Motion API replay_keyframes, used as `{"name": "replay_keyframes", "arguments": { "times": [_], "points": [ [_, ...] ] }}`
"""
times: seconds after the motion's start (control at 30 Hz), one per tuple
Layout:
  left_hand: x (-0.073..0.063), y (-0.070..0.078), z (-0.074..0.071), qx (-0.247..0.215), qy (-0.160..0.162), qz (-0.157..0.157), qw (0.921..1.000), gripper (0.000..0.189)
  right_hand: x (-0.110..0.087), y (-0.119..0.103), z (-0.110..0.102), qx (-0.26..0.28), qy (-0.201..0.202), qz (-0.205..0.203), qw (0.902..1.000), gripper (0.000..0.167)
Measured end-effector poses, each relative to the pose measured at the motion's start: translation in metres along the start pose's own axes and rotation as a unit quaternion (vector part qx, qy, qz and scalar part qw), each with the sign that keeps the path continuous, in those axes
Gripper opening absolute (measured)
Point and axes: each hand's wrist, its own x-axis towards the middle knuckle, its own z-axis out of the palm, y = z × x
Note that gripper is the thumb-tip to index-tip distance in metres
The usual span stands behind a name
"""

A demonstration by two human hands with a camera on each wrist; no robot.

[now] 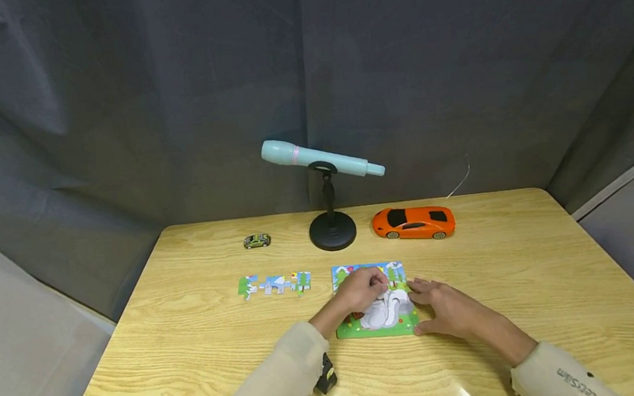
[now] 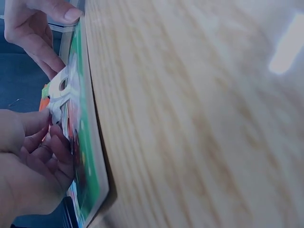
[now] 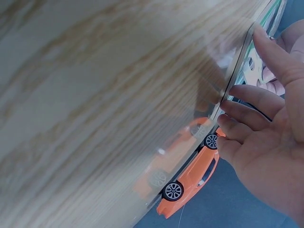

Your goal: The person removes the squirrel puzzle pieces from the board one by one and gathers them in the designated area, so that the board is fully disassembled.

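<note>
A jigsaw puzzle board (image 1: 374, 331) with a grey-white animal, trees and a green border lies flat on the table. Over its upper middle is my left hand (image 1: 361, 290), pinching a whitish puzzle piece (image 2: 55, 111) between thumb and fingertips; the fingers hide much of it. My right hand (image 1: 451, 307) rests at the board's right edge, fingers extended, with thumb near the lower corner. To the left of the board lie several loose puzzle pieces (image 1: 274, 284), showing trees, sky and grey parts.
Behind the board, a light-blue toy microphone (image 1: 336, 161) sits on a black stand (image 1: 332, 232). An orange toy car (image 1: 415, 223) stands right of it, a small green toy car (image 1: 256, 241) left. Dark curtain (image 1: 218, 106) hangs beyond the wooden table (image 1: 193, 334).
</note>
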Motion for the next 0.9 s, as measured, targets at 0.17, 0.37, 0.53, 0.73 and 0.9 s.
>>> {"name": "replay_keyframes", "arguments": {
  "times": [0.17, 0.37, 0.53, 0.73, 0.9],
  "points": [
    [0.001, -0.002, -0.001, -0.024, -0.002, -0.004, 0.9997, 0.01, 0.001, 0.0, 0.0, -0.001, -0.005, 0.004, 1.0, 0.07],
    [0.0, -0.002, -0.005, -0.049, -0.007, -0.003, 0.9988, 0.011, 0.001, -0.001, -0.001, -0.005, -0.004, 0.0, 1.0, 0.07],
    [0.0, -0.005, -0.013, -0.096, -0.012, 0.002, 0.9953, 0.013, 0.002, -0.001, -0.001, -0.005, -0.008, 0.009, 0.9999, 0.07],
    [-0.007, -0.015, -0.035, -0.121, -0.009, -0.004, 0.9926, 0.014, 0.002, -0.002, 0.0, -0.008, -0.014, 0.025, 0.9996, 0.072],
    [-0.018, -0.032, -0.057, -0.103, 0.011, -0.001, 0.9946, 0.013, 0.002, -0.003, -0.001, -0.01, -0.015, 0.029, 0.9994, 0.072]
  ]
}}
